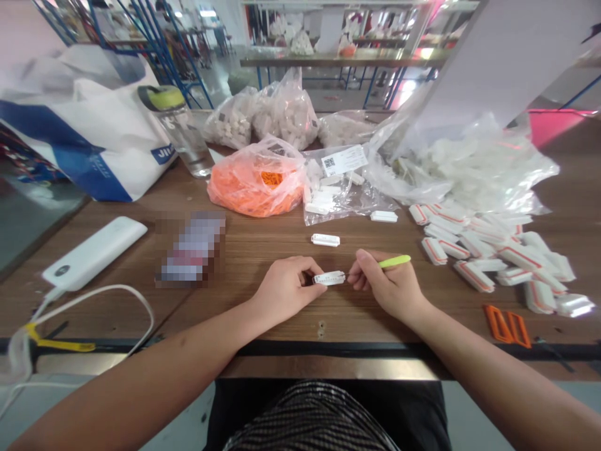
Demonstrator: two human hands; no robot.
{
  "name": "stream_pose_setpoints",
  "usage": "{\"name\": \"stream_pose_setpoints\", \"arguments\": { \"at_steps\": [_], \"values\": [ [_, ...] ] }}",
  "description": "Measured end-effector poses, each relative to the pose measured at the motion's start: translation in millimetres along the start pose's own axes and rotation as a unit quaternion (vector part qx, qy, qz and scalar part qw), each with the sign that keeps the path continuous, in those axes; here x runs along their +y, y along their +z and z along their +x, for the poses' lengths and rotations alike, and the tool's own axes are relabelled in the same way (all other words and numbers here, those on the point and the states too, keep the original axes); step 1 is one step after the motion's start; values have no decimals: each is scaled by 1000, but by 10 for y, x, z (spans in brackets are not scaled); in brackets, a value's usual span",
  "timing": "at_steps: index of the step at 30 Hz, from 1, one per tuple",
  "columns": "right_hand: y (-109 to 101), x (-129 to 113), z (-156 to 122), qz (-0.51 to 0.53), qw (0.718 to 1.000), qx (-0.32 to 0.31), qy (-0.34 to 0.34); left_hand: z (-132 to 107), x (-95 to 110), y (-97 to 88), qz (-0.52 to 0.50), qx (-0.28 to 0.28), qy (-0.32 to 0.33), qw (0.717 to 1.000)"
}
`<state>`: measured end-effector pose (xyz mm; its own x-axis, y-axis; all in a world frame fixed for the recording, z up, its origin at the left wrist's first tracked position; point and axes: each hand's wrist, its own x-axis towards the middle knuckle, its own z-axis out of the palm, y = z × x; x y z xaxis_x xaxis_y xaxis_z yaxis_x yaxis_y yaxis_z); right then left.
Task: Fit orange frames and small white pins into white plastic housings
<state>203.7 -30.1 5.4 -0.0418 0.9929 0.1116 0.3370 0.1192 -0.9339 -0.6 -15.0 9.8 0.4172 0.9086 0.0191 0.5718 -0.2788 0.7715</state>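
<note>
My left hand (287, 286) is closed around one end of a small white plastic connector (329, 277), held just above the wooden table (263, 244). My right hand (387, 285) pinches the connector's other end and also grips a yellow-green stick-like tool (395, 261) that points right. Another loose white connector (325, 239) lies on the table just beyond my hands, and a third one (384, 216) lies further back.
A heap of white-and-orange assembled pieces (498, 254) lies at right, orange clips (507, 326) near the front edge. An orange-filled bag (253, 181), clear bags of white parts (282, 116), a water bottle (183, 128), a white power bank (94, 250) with cable and a white-blue bag (84, 125) stand behind and left.
</note>
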Motion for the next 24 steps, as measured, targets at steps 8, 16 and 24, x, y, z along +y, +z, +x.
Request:
{"name": "stream_pose_setpoints", "arguments": {
  "at_steps": [8, 16, 24],
  "values": [
    [18, -42, 34, 35, 999, 11, 24, -1, 16, -14, 3, -1, -6, 1000],
    [9, -3, 3, 5, 1000, 7, 4, 1, 8, -1, -5, 1, -5, 1000],
    [11, -60, 9, 43, 999, 12, 21, -5, -4, 2, -11, 2, -7, 1000]
  ]
}}
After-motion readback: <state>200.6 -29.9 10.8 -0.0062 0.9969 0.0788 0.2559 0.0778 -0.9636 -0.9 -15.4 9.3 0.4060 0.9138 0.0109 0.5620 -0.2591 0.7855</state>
